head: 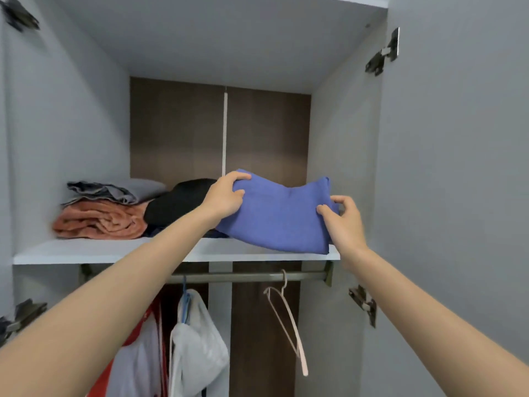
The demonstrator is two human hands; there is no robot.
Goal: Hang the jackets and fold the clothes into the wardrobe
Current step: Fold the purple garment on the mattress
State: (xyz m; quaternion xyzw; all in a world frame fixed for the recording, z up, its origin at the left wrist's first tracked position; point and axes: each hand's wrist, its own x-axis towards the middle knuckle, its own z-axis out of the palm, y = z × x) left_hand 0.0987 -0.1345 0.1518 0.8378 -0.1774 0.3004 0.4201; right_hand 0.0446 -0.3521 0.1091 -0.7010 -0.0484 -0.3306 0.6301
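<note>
Since the blue folded garment point(280, 216) has its near edge at the front lip of the shelf point(114, 250) and the far side is raised, this reads as mid-placement, not done.

Left hand point(226, 196) is on the far-left corner, fingers point(240, 176) curled over the fold and clamped on cloth. Right hand point(343, 222) is at the right edge, thumb + index pinching the fabric. Two-point hold makes sense: it keeps the fold from opening. The middle sags a bit between the grips anyway.

Slot choice is logical, since the right end of the shelf is the open bay next to the wardrobe side wall point(337, 138). The left end holds an orange bundle point(100, 219) w/ a grey stack point(114, 190) on top and a black garment point(177, 202) just beside them. The blue piece meets the black one at its lower-left; can't tell if it overlaps or just touches.

Below the shelf, the rail point(249, 276) carries a white jacket point(197, 339) and a red/white item point(143, 339) on the left, plus one bare hanger point(286, 319) on the right. Hanging is prob partly done.

Next, imo: slide it back till the near edge clears the lip, lower it flat, release.

Risks: the left corner drags on the black garment, or the fold opens if one grip lets go early.
</note>
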